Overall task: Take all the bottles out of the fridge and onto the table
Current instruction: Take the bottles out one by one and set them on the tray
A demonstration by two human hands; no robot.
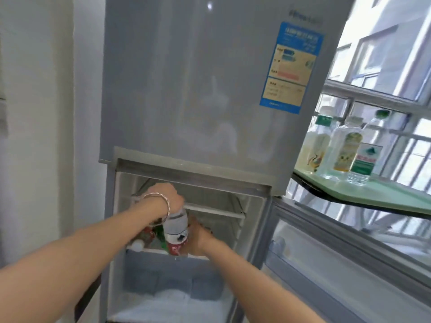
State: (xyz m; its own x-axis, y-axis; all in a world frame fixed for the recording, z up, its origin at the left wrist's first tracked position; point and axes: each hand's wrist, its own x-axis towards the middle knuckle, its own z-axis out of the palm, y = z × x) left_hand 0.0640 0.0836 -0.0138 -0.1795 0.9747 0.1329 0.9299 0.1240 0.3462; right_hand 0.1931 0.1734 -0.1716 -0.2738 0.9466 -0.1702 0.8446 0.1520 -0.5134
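Note:
The grey fridge (186,89) stands ahead with its lower door (338,264) swung open to the right. My left hand (163,194), a bracelet on its wrist, grips the top of a clear water bottle with a red label (176,229) above the fridge shelf (149,250). My right hand (198,238) holds the same bottle low down from the right. More bottles (149,234) stand behind it on the shelf, one with a white cap (137,245). Three bottles (345,148) stand on the green table (384,194) at the right.
A white wall (46,113) borders the fridge on the left. Behind the table is a barred window (396,78). A frosted drawer (172,276) sits below the shelf. A blue energy sticker (291,66) marks the upper fridge door.

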